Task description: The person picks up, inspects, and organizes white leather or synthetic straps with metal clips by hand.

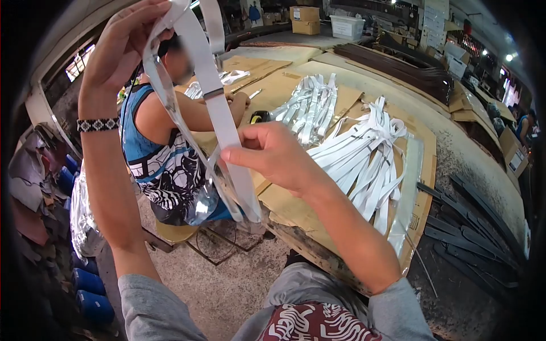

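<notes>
A long white strap (206, 62) hangs in front of me, with a dark line across its middle. My left hand (122, 48), raised at upper left, has its fingers closed around the strap's upper part and a clear plastic strip (165, 94). Lower down, my right hand (276, 159) pinches the strap between thumb and fingers. Strap and plastic hang in a loop below the right hand. Beyond that hand, a bundle of loose white straps (364, 165) lies on cardboard (424, 170). Behind it is a pile of shiny plastic-covered straps (310, 108).
A co-worker in a blue tank top (145, 119) sits close on the left at the table. A tape measure (260, 117) lies near their hand. Dark strips (472, 227) lie at right. Blue rolls (94, 307) stand at lower left. Cardboard boxes (305, 20) sit at the back.
</notes>
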Tool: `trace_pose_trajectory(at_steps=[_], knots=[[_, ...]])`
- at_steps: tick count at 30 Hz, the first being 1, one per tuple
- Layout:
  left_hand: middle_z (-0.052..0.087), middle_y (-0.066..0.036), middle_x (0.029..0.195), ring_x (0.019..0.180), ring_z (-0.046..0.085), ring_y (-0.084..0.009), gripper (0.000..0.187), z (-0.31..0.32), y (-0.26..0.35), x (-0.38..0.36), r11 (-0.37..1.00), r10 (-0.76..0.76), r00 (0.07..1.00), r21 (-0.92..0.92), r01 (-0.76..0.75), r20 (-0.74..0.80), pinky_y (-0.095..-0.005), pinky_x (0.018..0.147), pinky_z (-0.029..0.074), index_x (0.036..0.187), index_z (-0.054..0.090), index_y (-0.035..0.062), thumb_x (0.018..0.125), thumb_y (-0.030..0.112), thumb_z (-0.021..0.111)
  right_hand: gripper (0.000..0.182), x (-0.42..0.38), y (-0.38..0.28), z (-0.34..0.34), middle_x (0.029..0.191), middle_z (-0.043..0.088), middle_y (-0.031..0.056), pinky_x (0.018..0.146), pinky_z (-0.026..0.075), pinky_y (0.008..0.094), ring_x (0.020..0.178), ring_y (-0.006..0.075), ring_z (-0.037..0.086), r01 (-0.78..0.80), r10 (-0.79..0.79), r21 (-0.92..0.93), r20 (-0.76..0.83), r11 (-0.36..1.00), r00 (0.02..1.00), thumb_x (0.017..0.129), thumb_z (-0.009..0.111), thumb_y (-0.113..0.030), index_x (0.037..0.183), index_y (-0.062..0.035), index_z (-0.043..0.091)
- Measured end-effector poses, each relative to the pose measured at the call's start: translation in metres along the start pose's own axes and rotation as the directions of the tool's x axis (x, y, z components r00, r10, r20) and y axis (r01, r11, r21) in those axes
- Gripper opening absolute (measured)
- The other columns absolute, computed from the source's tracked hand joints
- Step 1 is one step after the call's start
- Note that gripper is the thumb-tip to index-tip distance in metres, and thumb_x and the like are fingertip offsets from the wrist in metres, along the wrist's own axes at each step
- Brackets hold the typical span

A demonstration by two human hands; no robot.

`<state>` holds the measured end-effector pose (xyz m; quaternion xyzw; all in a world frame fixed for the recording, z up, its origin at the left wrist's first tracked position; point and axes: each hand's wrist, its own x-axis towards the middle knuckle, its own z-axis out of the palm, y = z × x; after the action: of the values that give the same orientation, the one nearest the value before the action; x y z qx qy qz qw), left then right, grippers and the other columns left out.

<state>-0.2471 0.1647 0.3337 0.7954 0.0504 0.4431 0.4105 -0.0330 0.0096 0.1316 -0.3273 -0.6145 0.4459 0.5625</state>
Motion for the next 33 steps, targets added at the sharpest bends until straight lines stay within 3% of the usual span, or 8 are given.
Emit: trace_pose_trajectory(at_steps=[2,6,9,12,21,24,27,33], knots=[[0.07,-0.006,0.114,0.098,0.065,-0.0103,0.034,-0.002,-0.002,-0.001,0.999,-0.053,0.994,0.0,0.053,0.1,-0.0258,0.086,0.053,0.13,0.064,-0.0025,0.1,0.014,0.059,0.027,0.0,-0.011,-0.001,0.096,0.075,0.0085,0.085,0.052,0.028,0.089,0.0114,0.069,0.082,-0.074,0.117,-0.076,0.99,0.994,0.094,0.073,-0.019,0.11,0.0019,0.071],[0.071,-0.005,0.109,0.092,0.067,-0.0076,0.034,0.009,-0.006,-0.008,0.992,-0.064,0.995,0.11,0.055,0.08,-0.0217,0.081,0.053,0.128,0.064,-0.0025,0.1,0.016,0.061,0.027,-0.001,-0.005,-0.003,0.096,0.075,0.0085,0.083,0.052,0.027,0.089,0.0121,0.069,-0.02,0.018,-0.089,-0.03,0.996,0.999,0.094,0.073,-0.02,0.11,0.002,0.071],[0.071,-0.004,0.105,0.09,0.068,-0.0066,0.032,0.018,-0.014,-0.013,0.995,-0.085,0.987,0.056,0.078,0.14,-0.0202,0.08,0.054,0.126,0.065,-0.002,0.1,0.016,0.061,0.026,0.0,-0.017,-0.004,0.089,0.073,0.0063,0.074,0.051,0.0269,0.081,0.0092,0.066,0.141,-0.138,0.017,-0.109,0.99,0.984,0.091,0.075,-0.02,0.102,0.0028,0.072],[0.072,-0.004,0.101,0.084,0.068,-0.0063,0.031,0.036,-0.019,-0.016,0.992,-0.09,0.987,0.094,0.078,0.131,-0.0203,0.076,0.055,0.124,0.066,-0.002,0.1,0.017,0.062,0.027,-0.002,-0.016,-0.005,0.097,0.075,0.0089,0.085,0.054,0.0273,0.09,0.0128,0.07,0.038,-0.042,-0.062,-0.062,0.997,0.997,0.093,0.074,-0.019,0.109,0.0038,0.071],[0.072,-0.004,0.099,0.081,0.068,-0.0049,0.032,0.061,-0.033,-0.026,0.983,-0.078,0.996,0.169,0.068,0.054,-0.0211,0.073,0.056,0.123,0.064,-0.0041,0.099,0.017,0.063,0.028,-0.016,-0.032,-0.007,0.098,0.075,0.0106,0.086,0.054,0.0282,0.09,0.0132,0.07,0.115,-0.113,0.013,-0.118,0.993,0.987,0.093,0.073,-0.019,0.109,0.0045,0.071],[0.072,-0.004,0.099,0.081,0.068,-0.0047,0.031,0.06,-0.035,-0.023,0.982,-0.111,0.984,0.169,0.086,0.143,-0.0205,0.072,0.056,0.123,0.064,-0.004,0.098,0.016,0.064,0.026,-0.012,-0.009,-0.01,0.097,0.075,0.0102,0.086,0.053,0.0287,0.089,0.0129,0.069,-0.06,0.049,-0.117,-0.095,0.991,0.994,0.093,0.072,-0.019,0.106,0.0036,0.071],[0.072,-0.004,0.099,0.082,0.067,-0.0049,0.031,0.076,-0.035,-0.029,0.99,-0.061,0.996,0.129,0.052,0.066,-0.0205,0.072,0.055,0.122,0.064,-0.0048,0.098,0.015,0.065,0.024,-0.017,-0.004,-0.021,0.096,0.075,0.0095,0.086,0.052,0.0293,0.089,0.0137,0.069,-0.043,0.046,0.02,-0.156,0.999,0.987,0.093,0.072,-0.019,0.105,0.0025,0.071],[0.073,-0.005,0.101,0.086,0.068,-0.006,0.029,0.092,-0.039,-0.036,0.987,-0.153,0.978,0.075,0.143,0.145,-0.0201,0.076,0.054,0.12,0.065,-0.0067,0.096,0.01,0.066,0.024,-0.019,-0.013,-0.026,0.091,0.074,0.0075,0.082,0.051,0.0269,0.085,0.0118,0.068,0.009,0.018,0.144,-0.186,0.99,0.982,0.092,0.072,-0.02,0.102,0.0019,0.072]])
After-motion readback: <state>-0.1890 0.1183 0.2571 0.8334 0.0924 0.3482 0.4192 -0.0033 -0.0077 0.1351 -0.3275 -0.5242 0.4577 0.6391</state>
